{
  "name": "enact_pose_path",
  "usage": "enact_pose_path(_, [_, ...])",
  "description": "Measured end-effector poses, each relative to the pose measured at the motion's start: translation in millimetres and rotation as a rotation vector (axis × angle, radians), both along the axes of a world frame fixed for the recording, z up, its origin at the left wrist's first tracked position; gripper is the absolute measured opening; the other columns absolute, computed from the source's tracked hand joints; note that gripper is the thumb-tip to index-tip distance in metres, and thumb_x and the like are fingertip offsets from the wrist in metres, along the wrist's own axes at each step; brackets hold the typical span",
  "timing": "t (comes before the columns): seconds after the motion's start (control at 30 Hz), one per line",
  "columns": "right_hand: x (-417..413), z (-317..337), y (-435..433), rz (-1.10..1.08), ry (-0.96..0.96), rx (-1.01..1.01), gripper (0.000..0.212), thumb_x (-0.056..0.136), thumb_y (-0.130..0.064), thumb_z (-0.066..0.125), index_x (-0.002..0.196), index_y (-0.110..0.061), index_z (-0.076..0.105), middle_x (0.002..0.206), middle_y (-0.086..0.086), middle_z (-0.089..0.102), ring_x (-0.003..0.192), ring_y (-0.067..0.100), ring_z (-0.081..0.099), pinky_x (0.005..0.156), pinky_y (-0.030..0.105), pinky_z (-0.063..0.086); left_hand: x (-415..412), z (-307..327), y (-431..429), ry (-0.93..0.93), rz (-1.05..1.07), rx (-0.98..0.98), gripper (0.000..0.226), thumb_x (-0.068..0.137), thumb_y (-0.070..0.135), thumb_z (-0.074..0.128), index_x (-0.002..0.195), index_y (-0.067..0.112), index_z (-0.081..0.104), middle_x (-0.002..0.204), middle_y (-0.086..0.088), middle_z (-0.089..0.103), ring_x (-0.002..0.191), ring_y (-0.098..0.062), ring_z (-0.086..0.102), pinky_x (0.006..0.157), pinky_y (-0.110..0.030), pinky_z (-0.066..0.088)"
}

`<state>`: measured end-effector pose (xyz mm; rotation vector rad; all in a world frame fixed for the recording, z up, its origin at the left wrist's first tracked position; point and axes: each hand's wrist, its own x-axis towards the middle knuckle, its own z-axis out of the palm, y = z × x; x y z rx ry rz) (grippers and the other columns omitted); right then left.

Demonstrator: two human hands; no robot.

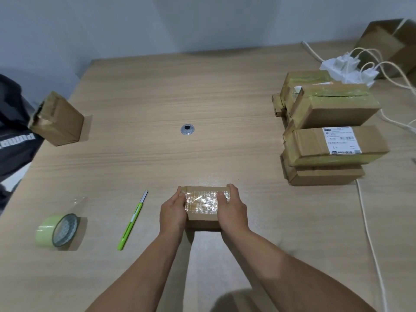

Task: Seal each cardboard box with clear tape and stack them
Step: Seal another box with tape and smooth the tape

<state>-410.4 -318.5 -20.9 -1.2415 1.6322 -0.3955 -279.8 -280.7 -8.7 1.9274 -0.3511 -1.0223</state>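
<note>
A small cardboard box (pixel 203 206) with shiny clear tape across its top sits near the table's front centre. My left hand (pixel 173 210) grips its left end and my right hand (pixel 231 209) grips its right end, thumbs pressed on the taped top. A roll of clear tape (pixel 57 230) with a greenish tint lies at the front left, a loose tail curling up from it. A green utility knife (pixel 132 221) lies between the roll and the box. Several cardboard boxes (pixel 331 131) are piled at the right. One more box (pixel 59 119) stands tilted at the left edge.
A white power strip (pixel 346 68) with plugs and white cables (pixel 369 233) runs along the right side. A round metal grommet (pixel 188 129) is set in the wooden table (pixel 146 97). A large carton (pixel 391 43) stands at the far right corner. Dark clothing (pixel 13 131) hangs left.
</note>
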Motion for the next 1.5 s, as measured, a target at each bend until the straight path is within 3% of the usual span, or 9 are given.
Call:
enact_pose_path(0.2, [2, 13, -8, 0.062, 0.073, 0.067, 0.072, 0.089, -0.066, 0.056, 0.144, -0.030, 0.027, 0.117, -0.001, 0.053, 0.100, 0.023, 0.054, 0.087, 0.039, 0.048, -12, 3, -4, -0.259, -0.181, 0.070, 0.023, 0.091, 0.046, 0.064, 0.104, 0.028, 0.070, 0.095, 0.010, 0.071, 0.093, -0.015, 0.064, 0.070, -0.026, 0.044])
enact_pose_path(0.3, [6, 13, -7, 0.036, 0.110, 0.051, 0.077, 0.082, -0.074, 0.058, 0.137, -0.030, 0.028, 0.120, 0.000, 0.059, 0.103, 0.026, 0.059, 0.091, 0.045, 0.052, -16, 0, -3, -0.336, -0.195, 0.090, 0.041, 0.089, 0.051, 0.065, 0.118, 0.022, 0.065, 0.103, 0.003, 0.072, 0.096, -0.019, 0.064, 0.074, -0.027, 0.043])
enact_pose_path(0.57, [3, 7, -4, 0.044, 0.108, 0.002, 0.052, 0.099, -0.060, 0.043, 0.140, -0.030, 0.031, 0.122, 0.004, 0.059, 0.108, 0.029, 0.060, 0.095, 0.049, 0.051, -3, -5, -2, -0.322, -0.201, 0.070, 0.042, 0.098, 0.042, 0.054, 0.119, 0.008, 0.068, 0.108, -0.009, 0.073, 0.109, -0.030, 0.063, 0.086, -0.038, 0.049])
enact_pose_path(0.7, [-2, 2, -5, 0.053, 0.082, -0.003, 0.044, 0.104, -0.054, 0.035, 0.143, -0.033, 0.033, 0.122, 0.007, 0.060, 0.106, 0.028, 0.060, 0.095, 0.048, 0.051, 1, -1, -2, -0.239, -0.132, 0.043, 0.034, 0.103, 0.029, 0.051, 0.127, 0.014, 0.069, 0.116, 0.004, 0.069, 0.113, -0.019, 0.060, 0.096, -0.034, 0.046])
enact_pose_path(0.87, [-7, -3, -5, 0.013, -0.016, -0.004, 0.042, 0.105, -0.049, 0.033, 0.145, -0.039, 0.038, 0.125, 0.005, 0.062, 0.111, 0.027, 0.060, 0.101, 0.050, 0.047, 9, -6, -3, -0.068, -0.035, 0.042, 0.034, 0.097, 0.024, 0.052, 0.066, 0.025, 0.067, 0.076, 0.003, 0.068, 0.080, -0.021, 0.061, 0.076, -0.035, 0.044])
enact_pose_path(1.03, [-13, 1, -4, 0.004, -0.098, 0.016, 0.050, 0.107, -0.047, 0.035, 0.155, -0.040, 0.030, 0.155, -0.001, 0.044, 0.140, 0.025, 0.043, 0.115, 0.046, 0.034, 13, -3, 0, 0.049, -0.045, 0.013, 0.036, 0.100, 0.023, 0.052, 0.071, 0.025, 0.073, 0.080, 0.005, 0.074, 0.083, -0.017, 0.067, 0.082, -0.035, 0.049])
enact_pose_path(1.27, [-25, -6, 9, 0.026, -0.187, 0.058, 0.086, 0.081, -0.077, 0.053, 0.155, -0.036, 0.033, 0.149, -0.006, 0.050, 0.133, 0.019, 0.052, 0.110, 0.042, 0.044, 16, -4, 16, -0.049, -0.329, -0.004, 0.039, 0.107, 0.032, 0.035, 0.137, 0.033, 0.060, 0.127, 0.008, 0.066, 0.120, -0.015, 0.059, 0.108, -0.039, 0.045])
enact_pose_path(1.37, [-30, -5, 10, 0.040, -0.294, 0.072, 0.056, 0.098, -0.050, 0.055, 0.150, -0.033, 0.043, 0.135, -0.011, 0.060, 0.122, 0.010, 0.057, 0.102, 0.030, 0.047, 26, -3, 18, -0.006, -0.400, 0.024, 0.043, 0.107, 0.030, 0.035, 0.147, 0.037, 0.049, 0.135, 0.009, 0.061, 0.126, -0.014, 0.055, 0.113, -0.039, 0.040])
enact_pose_path(1.5, [-38, -1, 5, 0.080, -0.432, 0.173, 0.050, 0.103, -0.033, 0.054, 0.151, -0.035, 0.042, 0.139, -0.010, 0.060, 0.119, 0.005, 0.060, 0.099, 0.022, 0.049, 29, 3, 23, 0.009, -0.498, 0.047, 0.045, 0.102, 0.024, 0.034, 0.136, 0.049, 0.051, 0.128, 0.014, 0.065, 0.116, -0.008, 0.059, 0.107, -0.038, 0.046])
